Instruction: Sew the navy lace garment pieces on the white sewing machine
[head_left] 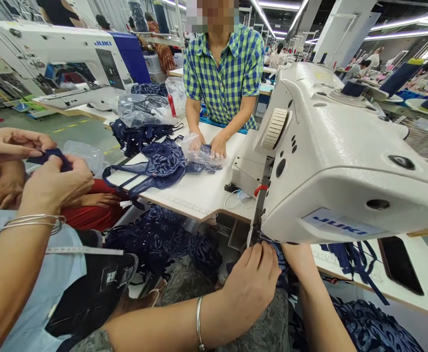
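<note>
My left hand (252, 278), a silver bangle on its wrist, is at the needle end of a white JUKI sewing machine (331, 156). Its fingers are bent and pressed together on the edge of a navy patterned garment piece (281, 274), just below the presser area. My right hand (299, 256) reaches in under the machine head from the other side; the head and the cloth hide its fingers. Most of the piece between my hands is hidden too. Navy patterned garments (162, 239) lie heaped below the table edge, beyond my left hand.
Across the white table (162, 195), a person in a checked shirt (224, 68) handles a clear plastic bag (199, 149) beside a navy bra (162, 159). At left, a co-worker's hands (59, 176) hold dark fabric. Navy straps (353, 259) and a phone (400, 264) lie at right.
</note>
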A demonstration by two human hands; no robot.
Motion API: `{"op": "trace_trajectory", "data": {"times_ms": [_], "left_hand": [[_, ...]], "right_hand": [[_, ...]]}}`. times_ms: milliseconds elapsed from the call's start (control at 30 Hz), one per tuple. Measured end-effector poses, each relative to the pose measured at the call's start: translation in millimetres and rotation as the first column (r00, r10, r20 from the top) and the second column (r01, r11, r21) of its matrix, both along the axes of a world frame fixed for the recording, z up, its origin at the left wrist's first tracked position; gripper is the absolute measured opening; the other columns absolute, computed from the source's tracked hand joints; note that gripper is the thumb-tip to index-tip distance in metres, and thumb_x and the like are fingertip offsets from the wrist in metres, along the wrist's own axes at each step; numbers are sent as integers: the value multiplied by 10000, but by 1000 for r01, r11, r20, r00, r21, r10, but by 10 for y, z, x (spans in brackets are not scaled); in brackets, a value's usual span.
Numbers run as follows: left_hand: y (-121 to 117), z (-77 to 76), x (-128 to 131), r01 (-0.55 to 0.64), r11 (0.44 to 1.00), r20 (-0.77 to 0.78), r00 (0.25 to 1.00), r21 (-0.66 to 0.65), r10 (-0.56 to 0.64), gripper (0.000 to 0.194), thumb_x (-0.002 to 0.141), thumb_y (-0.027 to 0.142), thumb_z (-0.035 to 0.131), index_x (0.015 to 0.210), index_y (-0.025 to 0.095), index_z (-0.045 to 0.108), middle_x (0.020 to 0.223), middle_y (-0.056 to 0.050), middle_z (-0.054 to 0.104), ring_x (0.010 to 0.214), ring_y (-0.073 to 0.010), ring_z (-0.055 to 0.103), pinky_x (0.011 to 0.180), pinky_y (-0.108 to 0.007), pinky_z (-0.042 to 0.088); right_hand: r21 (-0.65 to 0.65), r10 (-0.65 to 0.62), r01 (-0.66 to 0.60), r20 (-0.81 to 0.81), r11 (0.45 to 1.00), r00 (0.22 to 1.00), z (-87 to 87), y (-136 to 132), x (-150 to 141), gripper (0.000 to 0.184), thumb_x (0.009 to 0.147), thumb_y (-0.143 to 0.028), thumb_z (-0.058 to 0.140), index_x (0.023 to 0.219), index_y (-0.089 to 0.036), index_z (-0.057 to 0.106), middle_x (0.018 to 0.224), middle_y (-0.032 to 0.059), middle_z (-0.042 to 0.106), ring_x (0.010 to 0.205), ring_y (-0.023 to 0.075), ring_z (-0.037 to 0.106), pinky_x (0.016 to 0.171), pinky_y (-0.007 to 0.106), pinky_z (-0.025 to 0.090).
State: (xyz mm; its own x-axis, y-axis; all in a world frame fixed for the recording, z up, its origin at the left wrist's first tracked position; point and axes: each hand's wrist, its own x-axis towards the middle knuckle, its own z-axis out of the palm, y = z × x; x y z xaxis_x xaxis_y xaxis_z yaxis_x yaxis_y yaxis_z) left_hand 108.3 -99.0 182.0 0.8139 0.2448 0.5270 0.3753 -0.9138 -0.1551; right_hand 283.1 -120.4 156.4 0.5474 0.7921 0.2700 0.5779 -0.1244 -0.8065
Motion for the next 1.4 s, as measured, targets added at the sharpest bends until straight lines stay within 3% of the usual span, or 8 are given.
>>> {"op": "trace_trajectory", "data": {"times_ms": [167, 533, 767, 1067, 1400], "left_hand": [[25, 17, -27, -8, 1000, -1, 1000, -16, 8, 379, 976, 309, 476, 1220, 42, 589, 1168, -140, 611, 1022, -233, 578, 865, -351, 466], [21, 4, -54, 81, 997, -13, 997, 18, -81, 378, 970, 263, 494, 1258, 32, 573, 1185, -138, 615, 1048, -236, 573, 915, -342, 462], [21, 31, -37, 70, 998, 13, 997, 4, -70, 335, 973, 232, 481, 1223, 40, 592, 1153, -118, 630, 1019, -219, 580, 900, -331, 475], [34, 17, 21, 62, 998, 21, 998, -32, -62, 345, 981, 278, 481, 1226, 59, 587, 1172, -110, 616, 1032, -220, 572, 922, -337, 456], [16, 38, 22, 63, 997, -12, 998, -36, -64, 368, 976, 280, 479, 1237, 40, 579, 1175, -132, 603, 1052, -229, 558, 927, -338, 438]], "right_hand": [[15, 11, -10, -56, 1000, 998, 14, -14, 4, 386, 743, -461, 548, 1022, -228, 678, 1073, 118, 694, 1195, 363, 516, 1044, 543, 382], [20, -24, 24, 22, 1000, 999, -2, -36, 38, 319, 757, -433, 550, 918, -198, 691, 966, 122, 715, 1071, 352, 587, 972, 527, 445], [60, -9, 5, 53, 998, 999, -26, -44, 28, 341, 803, -413, 521, 996, -187, 689, 1002, 100, 713, 1050, 295, 605, 980, 464, 449], [45, 1, -13, 260, 999, 966, -74, -2, 95, 310, 774, -374, 415, 747, -219, 681, 812, 117, 711, 914, 334, 642, 921, 535, 467], [49, -21, 6, 308, 999, 951, -253, -23, 122, 239, 786, -338, 478, 819, -221, 684, 846, 121, 697, 978, 349, 610, 913, 518, 464]]}}
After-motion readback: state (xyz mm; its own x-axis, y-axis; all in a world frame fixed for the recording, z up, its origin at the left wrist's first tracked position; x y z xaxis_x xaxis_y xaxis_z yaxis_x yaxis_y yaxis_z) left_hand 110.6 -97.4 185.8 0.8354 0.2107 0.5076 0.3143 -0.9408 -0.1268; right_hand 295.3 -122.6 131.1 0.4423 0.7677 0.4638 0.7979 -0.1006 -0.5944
